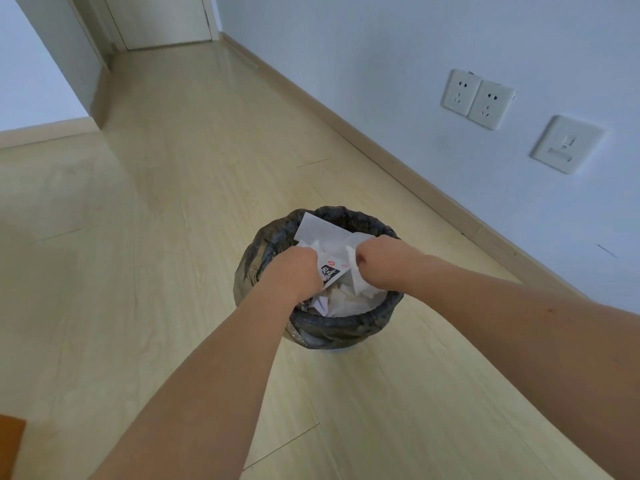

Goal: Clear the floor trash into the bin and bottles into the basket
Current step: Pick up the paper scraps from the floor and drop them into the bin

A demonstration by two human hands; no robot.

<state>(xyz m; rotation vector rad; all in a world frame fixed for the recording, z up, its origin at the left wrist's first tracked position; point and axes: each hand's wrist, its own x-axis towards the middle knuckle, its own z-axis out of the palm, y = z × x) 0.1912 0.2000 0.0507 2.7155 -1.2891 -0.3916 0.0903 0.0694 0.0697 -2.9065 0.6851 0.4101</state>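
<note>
- Reaching down from above, both bare arms meet over the bin [322, 327], a round container lined with a black plastic bag [256, 251] whose edge is folded over the rim.
- The bin stands on the pale wood-plank floor [156, 209], near the wall [398, 57] and its skirting board [381, 147] but apart from them.
- The left hand [294, 275] is inside the mouth of the bin on the left side, knuckles up, fingers curled down around crumpled white paper trash [311, 244]; the fingertips themselves are hidden.
- The right hand [375, 261] is at the right side of the opening, closed in a fist around a wad of white tissue [362, 284] that hangs below it.
- Between the two hands lies a black-and-white printed wrapper [330, 271], touching the left hand; whether that hand grips it too I cannot tell.
- A flat white sheet [320, 232] sticks up at the far side of the bin, leaning against the bag's rim.
- More crumpled white paper [346, 303] fills the bin below the hands.
- On the wall to the right sit two white power sockets [476, 98] side by side, and a white switch plate [566, 143] lower and further right.
- A closed white door [162, 19] stands at the far end of the floor.
- A brown corner of some object [10, 441] shows at the lower left edge; what it is cannot be told.
</note>
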